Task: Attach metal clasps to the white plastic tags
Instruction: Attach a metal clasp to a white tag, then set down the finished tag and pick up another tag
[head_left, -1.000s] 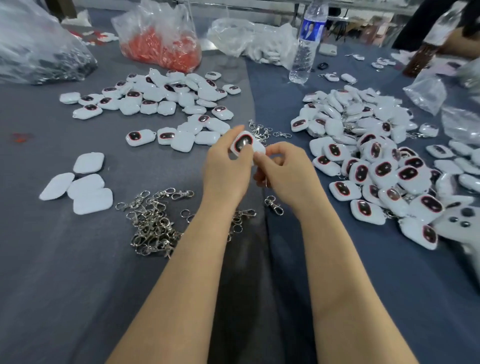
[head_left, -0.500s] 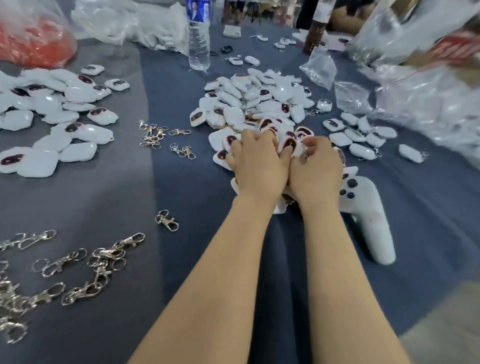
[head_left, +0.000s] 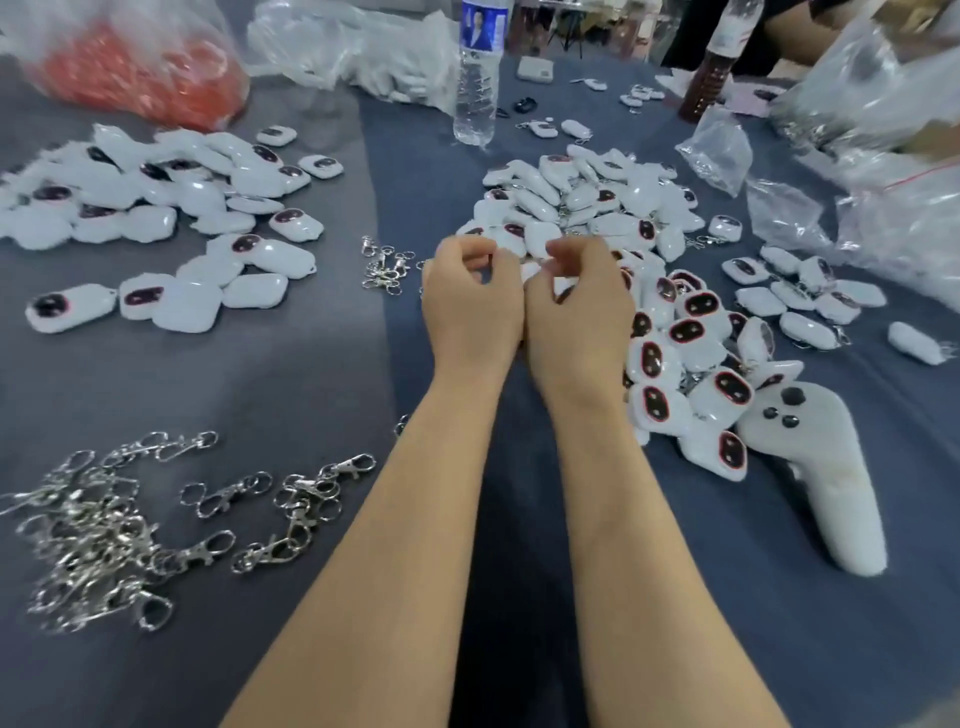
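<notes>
My left hand (head_left: 470, 306) and my right hand (head_left: 576, 312) hover side by side at the near-left edge of the right pile of white plastic tags (head_left: 675, 338). The fingers of both are loosely curled and I see nothing held in either. Many tags in this pile show a dark, red-rimmed window. Another spread of white tags (head_left: 197, 208) lies at the left. A heap of metal clasps (head_left: 104, 530) sits at the near left. A few more clasps (head_left: 387, 265) lie just left of my left hand.
A white game controller (head_left: 821, 478) lies to the right of my forearms. A water bottle (head_left: 475, 78) stands behind the piles, and a bag of red pieces (head_left: 140, 67) sits far left. Clear plastic bags (head_left: 883, 156) crowd the right. A brown bottle (head_left: 711, 78) stands at the back.
A second ago both hands held a tag between the piles. They then moved right onto the right pile, and now they have lifted off it with nothing in them.
</notes>
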